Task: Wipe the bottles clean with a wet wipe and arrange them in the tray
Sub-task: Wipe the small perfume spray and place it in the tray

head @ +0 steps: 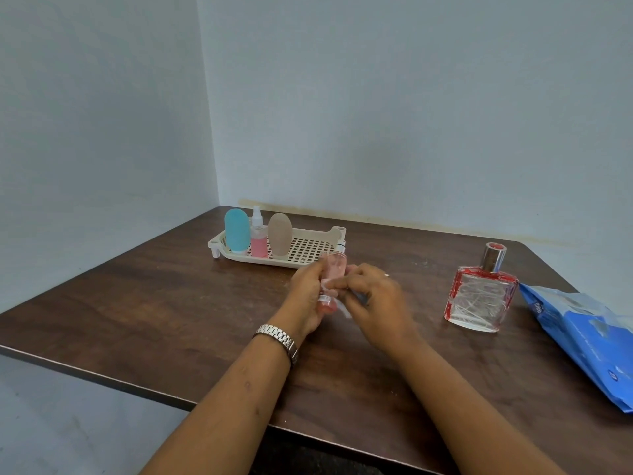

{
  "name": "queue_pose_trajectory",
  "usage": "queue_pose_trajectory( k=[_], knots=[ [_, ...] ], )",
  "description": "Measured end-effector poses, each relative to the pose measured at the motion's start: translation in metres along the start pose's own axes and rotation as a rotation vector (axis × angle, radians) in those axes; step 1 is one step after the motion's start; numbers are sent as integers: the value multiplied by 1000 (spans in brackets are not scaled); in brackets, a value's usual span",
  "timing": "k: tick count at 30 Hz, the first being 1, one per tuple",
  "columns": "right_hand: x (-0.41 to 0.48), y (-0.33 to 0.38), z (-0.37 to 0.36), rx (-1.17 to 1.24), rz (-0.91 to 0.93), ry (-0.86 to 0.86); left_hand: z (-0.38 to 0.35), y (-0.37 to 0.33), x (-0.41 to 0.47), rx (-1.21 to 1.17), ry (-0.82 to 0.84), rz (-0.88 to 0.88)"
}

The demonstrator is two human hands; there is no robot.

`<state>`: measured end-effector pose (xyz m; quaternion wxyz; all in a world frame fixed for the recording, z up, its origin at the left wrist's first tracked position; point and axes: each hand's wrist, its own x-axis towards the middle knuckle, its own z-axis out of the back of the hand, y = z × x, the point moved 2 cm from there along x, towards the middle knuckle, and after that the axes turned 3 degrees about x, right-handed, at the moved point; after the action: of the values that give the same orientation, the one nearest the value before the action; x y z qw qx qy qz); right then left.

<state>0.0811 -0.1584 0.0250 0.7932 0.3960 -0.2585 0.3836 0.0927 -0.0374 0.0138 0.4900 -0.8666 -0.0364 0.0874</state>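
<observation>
Over the table [171, 303], slim clear-pink bottle [335, 268], tilted

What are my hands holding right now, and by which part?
The left hand grips a small pink bottle around its middle; the right hand pinches a white wipe against the bottle's side.

Tilted pink bottle [336, 266], wipe [343, 309] against it, near cream tray [337, 233].

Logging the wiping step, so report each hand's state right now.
Left hand: closed, its grip round the small pink bottle.
Right hand: closed, pinching the wet wipe against that bottle.
</observation>
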Motion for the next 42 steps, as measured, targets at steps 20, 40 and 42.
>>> queue_pose_trajectory(
  k=[20, 40, 42],
  knots=[
    [5, -22, 21, 31, -226, -237, -11, 5, -13, 304, 133, -116],
    [2, -11, 11, -108, -104, -150, -9, 9, -5, 314, 111, -78],
    [1, -10, 10, -110, -110, -154, -8, 9, -5, 311, 107, -82]
  ],
)
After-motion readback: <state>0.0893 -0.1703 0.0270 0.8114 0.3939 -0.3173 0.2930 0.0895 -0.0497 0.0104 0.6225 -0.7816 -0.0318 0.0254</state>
